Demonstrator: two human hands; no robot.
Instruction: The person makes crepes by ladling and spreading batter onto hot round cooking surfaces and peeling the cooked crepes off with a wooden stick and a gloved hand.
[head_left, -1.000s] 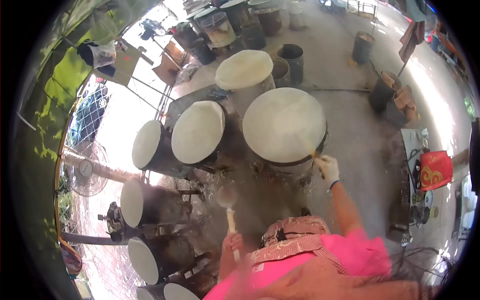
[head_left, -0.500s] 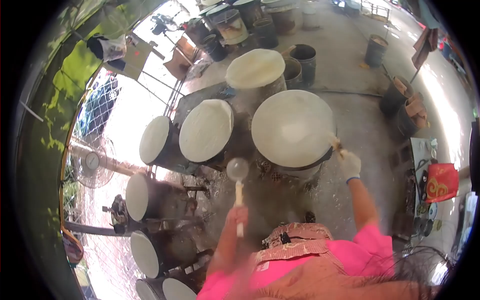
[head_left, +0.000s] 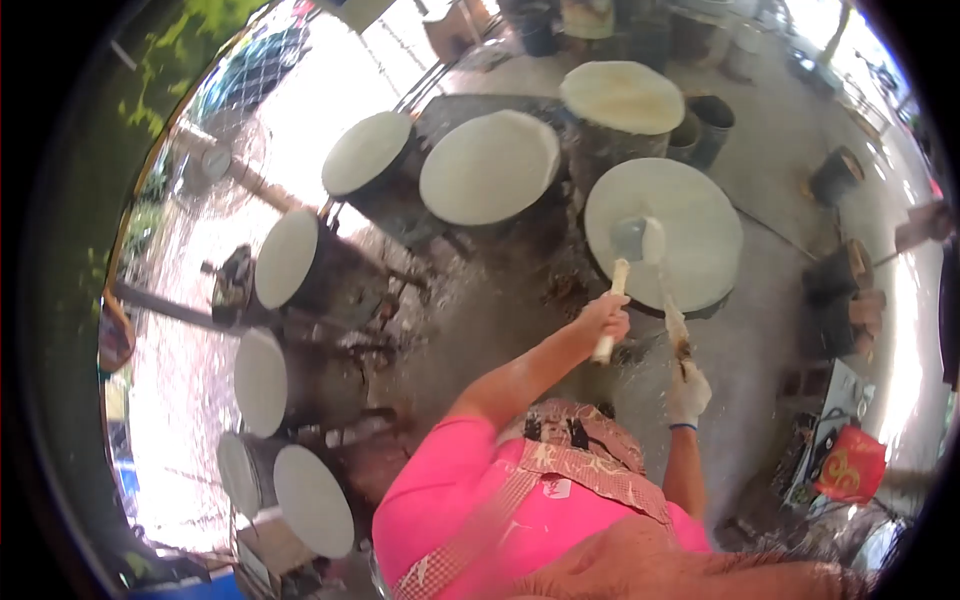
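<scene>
My left hand (head_left: 605, 318) is wrapped round the pale wooden handle of a ladle (head_left: 628, 242). The ladle's round bowl is over a round, white-topped griddle (head_left: 705, 215). My right hand (head_left: 688, 395), in a white glove, grips a long, thin spatula (head_left: 675, 325). Its pale, wide end reaches over the same white surface, close beside the ladle's bowl. Whether either tool touches the surface I cannot tell. Left of this griddle stands another round white-topped one (head_left: 490, 168), and behind it one with a yellowish-white top (head_left: 622, 97).
Several more white-topped drums line the left side, among them one at the upper left (head_left: 367, 152) and one low down (head_left: 314, 500). Dark buckets (head_left: 712, 130) stand behind the griddle. On the right are a bucket (head_left: 838, 270) and a red bag (head_left: 851, 465); a fan (head_left: 214, 161) stands left.
The view has turned left, shifting the griddles in frame. My left hand has brought the ladle over the right-hand griddle. The spatula has moved from that griddle's right edge to beside the ladle.
</scene>
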